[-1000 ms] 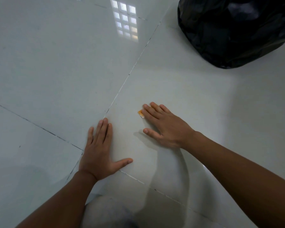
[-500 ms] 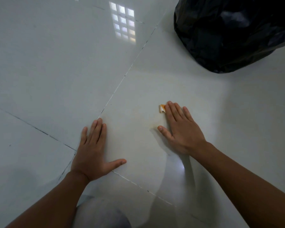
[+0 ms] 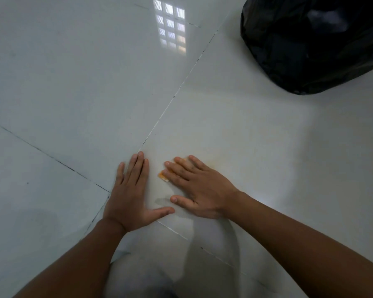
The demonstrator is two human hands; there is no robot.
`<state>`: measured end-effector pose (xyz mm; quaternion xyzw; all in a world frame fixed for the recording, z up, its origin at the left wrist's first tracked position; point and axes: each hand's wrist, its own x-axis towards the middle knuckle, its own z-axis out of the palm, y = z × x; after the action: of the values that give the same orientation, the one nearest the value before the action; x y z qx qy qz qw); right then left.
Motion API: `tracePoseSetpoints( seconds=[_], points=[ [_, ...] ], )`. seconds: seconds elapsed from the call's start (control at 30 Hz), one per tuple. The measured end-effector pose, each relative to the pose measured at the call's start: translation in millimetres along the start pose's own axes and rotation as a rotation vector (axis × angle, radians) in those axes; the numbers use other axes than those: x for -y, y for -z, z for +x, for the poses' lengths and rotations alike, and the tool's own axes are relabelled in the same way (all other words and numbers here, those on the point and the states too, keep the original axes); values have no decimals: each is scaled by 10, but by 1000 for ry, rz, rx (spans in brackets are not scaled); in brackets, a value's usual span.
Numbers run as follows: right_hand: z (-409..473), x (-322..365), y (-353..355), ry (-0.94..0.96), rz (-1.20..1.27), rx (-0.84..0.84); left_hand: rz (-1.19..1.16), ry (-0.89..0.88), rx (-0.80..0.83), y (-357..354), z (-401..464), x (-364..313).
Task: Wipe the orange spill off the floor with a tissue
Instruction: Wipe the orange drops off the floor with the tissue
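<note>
My right hand (image 3: 198, 188) lies flat on the white tiled floor (image 3: 73, 82), pressing an orange-stained tissue (image 3: 163, 176) under its fingers; only a small orange corner of the tissue shows at the fingertips. A faint orange smear (image 3: 215, 163) tints the tile just right of the fingers. My left hand (image 3: 130, 194) rests palm down on the floor beside it, fingers together, thumb spread toward the right hand, holding nothing.
A large black rubbish bag (image 3: 310, 41) sits on the floor at the upper right. Dark grout lines cross the glossy tiles, and a window reflection (image 3: 170, 24) shines at the top. My knee (image 3: 138, 276) shows at the bottom edge.
My right hand slid the tissue right and then back left, ending close to my left hand. The left hand stayed planted on the floor.
</note>
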<state>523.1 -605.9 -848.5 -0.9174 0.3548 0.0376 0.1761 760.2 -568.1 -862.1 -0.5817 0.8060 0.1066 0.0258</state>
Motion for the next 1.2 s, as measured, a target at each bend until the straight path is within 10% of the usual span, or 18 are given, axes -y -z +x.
tracePoseSetpoints(
  seconds=[0.37,1.2],
  points=[
    [-609,-562,179,-384,-59,-19,11,10,16,0,-4,-15],
    [-1642,144,-385,-405,32,-89,138,-21,68,99,-11,-118]
  ],
)
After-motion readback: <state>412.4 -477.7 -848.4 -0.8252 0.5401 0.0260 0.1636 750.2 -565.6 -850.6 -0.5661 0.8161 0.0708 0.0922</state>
